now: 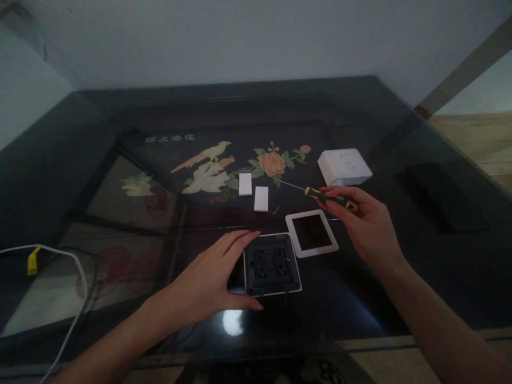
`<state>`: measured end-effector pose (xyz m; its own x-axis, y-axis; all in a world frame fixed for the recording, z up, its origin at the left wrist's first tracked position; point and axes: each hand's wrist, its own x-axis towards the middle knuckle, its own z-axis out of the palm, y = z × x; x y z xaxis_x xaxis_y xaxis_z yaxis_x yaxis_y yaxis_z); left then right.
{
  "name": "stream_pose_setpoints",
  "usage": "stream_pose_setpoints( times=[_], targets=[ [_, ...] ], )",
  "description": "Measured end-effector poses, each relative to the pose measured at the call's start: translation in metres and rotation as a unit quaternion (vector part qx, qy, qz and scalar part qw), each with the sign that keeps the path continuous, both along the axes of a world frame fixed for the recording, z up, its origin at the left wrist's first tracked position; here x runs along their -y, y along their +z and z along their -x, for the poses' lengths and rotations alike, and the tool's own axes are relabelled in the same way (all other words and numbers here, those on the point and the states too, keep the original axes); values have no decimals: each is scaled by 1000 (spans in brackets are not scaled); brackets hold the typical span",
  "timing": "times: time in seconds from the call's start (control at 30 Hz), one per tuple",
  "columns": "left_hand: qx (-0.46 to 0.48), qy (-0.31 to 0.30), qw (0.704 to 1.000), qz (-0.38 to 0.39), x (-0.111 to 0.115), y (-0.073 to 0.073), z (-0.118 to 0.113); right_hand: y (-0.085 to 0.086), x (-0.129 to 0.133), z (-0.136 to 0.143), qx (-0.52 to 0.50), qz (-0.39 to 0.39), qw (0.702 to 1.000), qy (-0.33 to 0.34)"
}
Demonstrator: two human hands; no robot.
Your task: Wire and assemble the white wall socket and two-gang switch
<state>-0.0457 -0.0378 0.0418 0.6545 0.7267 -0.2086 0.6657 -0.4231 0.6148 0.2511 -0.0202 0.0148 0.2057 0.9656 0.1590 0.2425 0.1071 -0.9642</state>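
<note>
L hand (214, 274) at blk unit (270, 273), R hand (372, 226) w/ screwdriver (312, 192)

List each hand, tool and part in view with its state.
Left hand: gripping the switch unit's left side
Right hand: holding the screwdriver
Switch unit: dark inner side exposed
Screwdriver: held, shaft pointing left
White frame: flat, center open
Two white plates: lying loose, apart
Screw: loose
White socket box: set down, unheld
</note>
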Motion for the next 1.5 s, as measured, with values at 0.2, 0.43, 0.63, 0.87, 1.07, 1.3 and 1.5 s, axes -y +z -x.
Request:
stream_pose_setpoints(
  times=[0.2,0.43,0.63,0.87,1.07,1.3,1.5],
  targets=[
    [59,21,995,-75,-32,9,-4,-5,-14,-10,119,-23,993,5],
    [-30,-32,979,-200,-83,1,-61,-18,-30,-15,202,-65,977,28],
    [-95,-45,967,-231,-89,-11,-77,-24,-31,-10,250,-74,964,56],
    [-81,-27,971,-223,-87,-10,-69,-27,-32,-3,289,-76,950,90],
    [-16,39,981,-189,-81,-1,-50,-30,-37,7,320,-86,936,116],
    [69,78,983,-149,-60,4,-24,-11,-38,23,333,-107,926,143],
    [154,118,977,-91,-33,15,-15,30,-4,47,293,-147,926,186]
  ],
)
